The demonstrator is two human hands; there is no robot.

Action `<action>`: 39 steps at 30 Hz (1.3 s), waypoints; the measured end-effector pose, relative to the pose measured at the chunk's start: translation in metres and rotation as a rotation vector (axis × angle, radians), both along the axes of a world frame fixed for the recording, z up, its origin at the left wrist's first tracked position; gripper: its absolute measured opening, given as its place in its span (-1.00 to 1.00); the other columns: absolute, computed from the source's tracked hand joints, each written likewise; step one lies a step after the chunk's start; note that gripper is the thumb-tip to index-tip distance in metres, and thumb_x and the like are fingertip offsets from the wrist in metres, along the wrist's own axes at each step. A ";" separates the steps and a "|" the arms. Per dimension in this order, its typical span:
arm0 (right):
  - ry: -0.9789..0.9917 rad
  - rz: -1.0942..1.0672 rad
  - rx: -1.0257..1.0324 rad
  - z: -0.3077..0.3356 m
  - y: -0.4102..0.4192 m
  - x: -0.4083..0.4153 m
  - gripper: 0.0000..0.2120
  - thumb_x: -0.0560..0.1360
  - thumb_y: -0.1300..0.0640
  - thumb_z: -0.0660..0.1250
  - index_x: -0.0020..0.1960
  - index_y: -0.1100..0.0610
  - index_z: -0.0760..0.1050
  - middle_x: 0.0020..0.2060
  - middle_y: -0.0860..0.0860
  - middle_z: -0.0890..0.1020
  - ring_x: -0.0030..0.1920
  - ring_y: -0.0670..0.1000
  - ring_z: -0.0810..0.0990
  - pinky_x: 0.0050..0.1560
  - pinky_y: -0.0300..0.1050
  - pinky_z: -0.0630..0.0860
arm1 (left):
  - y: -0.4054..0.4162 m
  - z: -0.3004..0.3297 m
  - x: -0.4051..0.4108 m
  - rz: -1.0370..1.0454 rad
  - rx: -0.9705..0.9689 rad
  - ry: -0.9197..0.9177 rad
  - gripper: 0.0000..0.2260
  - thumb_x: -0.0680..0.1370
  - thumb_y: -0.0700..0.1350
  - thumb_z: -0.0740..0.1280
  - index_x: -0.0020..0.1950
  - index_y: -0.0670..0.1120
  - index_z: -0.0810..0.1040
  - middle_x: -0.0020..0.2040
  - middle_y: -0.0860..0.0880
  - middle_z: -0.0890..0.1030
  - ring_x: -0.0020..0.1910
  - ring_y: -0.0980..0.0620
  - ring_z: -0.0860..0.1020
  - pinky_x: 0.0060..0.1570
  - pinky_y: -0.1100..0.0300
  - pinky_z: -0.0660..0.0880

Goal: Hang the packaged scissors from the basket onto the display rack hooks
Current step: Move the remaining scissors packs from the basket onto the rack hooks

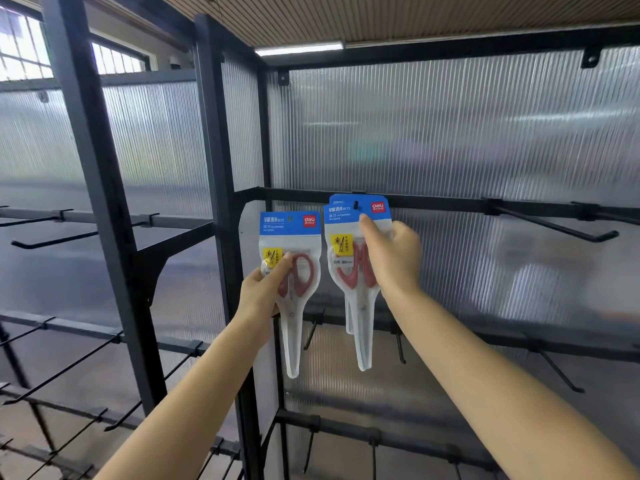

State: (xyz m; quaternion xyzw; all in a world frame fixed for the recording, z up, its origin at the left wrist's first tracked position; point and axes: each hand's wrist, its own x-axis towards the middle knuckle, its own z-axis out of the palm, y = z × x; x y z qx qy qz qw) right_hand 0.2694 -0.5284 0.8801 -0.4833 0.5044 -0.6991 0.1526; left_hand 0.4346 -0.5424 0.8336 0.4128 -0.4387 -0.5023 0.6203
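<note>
Head view. The left hand [265, 289] holds one packaged scissors [291, 271] upright, blades pointing down; its grip is closed on the pack, with the thumb across the front near the yellow label and the fingers behind. This pack is free of the rack, just left of the hung packs and slightly lower, in front of the black corner post [221, 202].

The right hand [393, 258] grips the front pack of the hung packs [358, 237], forefinger stretched up to the blue header card and the remaining fingers curled round the right edge. The hook tip [355, 205] shows through the hanging hole in the header, so this pack is on the hook. A second header edge shows directly behind it; how many packs hang there cannot be told.

The hook sits on the upper crossbar [450, 202] of the display rack. Further right on the same bar, a bare hook [561, 230] projects forward. Lower crossbars carry more bare hooks [557, 372]. Ribbed translucent panels [450, 126] back the rack. A neighbouring rack section [69, 237] to the left carries bare hooks as well.
</note>
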 end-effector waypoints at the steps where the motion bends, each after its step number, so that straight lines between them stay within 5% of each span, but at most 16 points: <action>1: 0.010 -0.005 0.007 0.000 -0.002 -0.001 -0.76 0.50 -0.02 0.34 -0.29 0.06 0.44 -0.35 -0.08 0.58 -0.28 -0.06 0.60 -0.22 -0.10 0.55 | 0.000 0.000 -0.001 -0.006 0.001 0.005 -0.87 0.48 0.01 0.38 -0.06 -0.01 0.56 -0.07 -0.05 0.64 0.03 -0.10 0.60 0.19 -0.11 0.49; 9: 0.103 -0.093 0.114 -0.009 -0.027 -0.007 -0.67 0.52 -0.13 0.25 -0.21 0.13 0.46 -0.34 -0.08 0.55 -0.33 -0.12 0.53 -0.39 -0.25 0.40 | 0.000 -0.011 -0.001 -0.011 0.012 0.011 -0.88 0.49 -0.01 0.37 -0.07 -0.04 0.55 -0.12 -0.03 0.63 -0.11 -0.01 0.59 0.00 0.04 0.53; 16: 0.166 -0.137 0.144 -0.010 -0.047 -0.008 -0.54 0.53 -0.19 0.20 -0.11 0.23 0.54 -0.22 0.08 0.63 -0.19 0.06 0.62 -0.20 -0.02 0.54 | 0.003 -0.016 -0.005 -0.025 0.038 0.010 -0.87 0.48 0.00 0.38 -0.07 -0.04 0.54 -0.13 -0.03 0.64 -0.11 -0.01 0.60 0.00 0.05 0.54; 21: 0.139 -0.101 0.093 -0.012 -0.040 -0.018 -0.69 0.51 -0.09 0.29 -0.05 0.17 0.43 -0.15 0.03 0.56 -0.12 0.02 0.58 -0.06 0.04 0.56 | 0.007 -0.020 -0.013 -0.050 0.022 -0.035 -0.85 0.49 0.01 0.37 -0.04 -0.04 0.56 -0.11 -0.05 0.65 -0.09 -0.03 0.61 0.01 0.05 0.55; 25: 0.238 -0.090 -0.250 -0.005 -0.016 -0.027 -0.83 0.51 0.12 0.35 0.04 0.17 0.45 -0.05 0.02 0.52 -0.11 -0.09 0.50 -0.07 -0.27 0.46 | 0.011 -0.023 -0.022 -0.096 0.020 -0.062 -0.78 0.48 0.02 0.37 0.03 -0.07 0.57 -0.03 -0.08 0.67 -0.06 -0.03 0.63 0.02 0.07 0.55; 27: 0.376 0.030 -0.219 0.005 -0.004 -0.030 -0.87 0.51 0.11 0.35 -0.01 0.16 0.49 -0.11 0.04 0.58 -0.19 -0.14 0.50 -0.17 -0.39 0.40 | 0.013 -0.021 -0.029 -0.111 0.011 -0.063 -0.81 0.47 0.00 0.38 -0.01 -0.08 0.58 -0.05 -0.08 0.68 -0.07 -0.02 0.63 -0.03 0.11 0.55; 31: 0.609 0.202 0.130 0.017 0.002 -0.035 -0.70 0.50 -0.05 0.33 0.12 0.12 0.50 -0.10 -0.04 0.54 -0.09 -0.10 0.50 -0.18 -0.32 0.39 | 0.018 -0.016 -0.044 -0.142 -0.025 -0.063 -0.87 0.50 -0.05 0.37 -0.04 -0.08 0.58 -0.06 -0.08 0.67 -0.07 -0.02 0.63 -0.02 0.09 0.56; 36: 0.643 0.179 0.085 0.026 0.002 -0.039 -0.84 0.51 0.14 0.35 0.03 0.20 0.55 -0.16 -0.05 0.53 -0.14 -0.07 0.48 -0.16 -0.22 0.48 | 0.021 -0.011 -0.051 -0.198 -0.084 -0.091 -0.88 0.48 -0.03 0.37 -0.05 -0.04 0.59 -0.06 -0.06 0.68 -0.04 -0.03 0.64 0.04 0.05 0.57; 39: 0.585 0.220 0.052 0.035 0.003 -0.040 -0.98 0.50 0.19 0.35 -0.11 0.12 0.52 -0.27 -0.07 0.55 -0.20 -0.01 0.51 -0.09 0.03 0.54 | 0.022 -0.009 -0.048 -0.281 -0.090 -0.029 -0.85 0.49 -0.05 0.35 -0.07 -0.12 0.56 -0.16 -0.05 0.68 -0.20 0.02 0.65 -0.18 0.13 0.60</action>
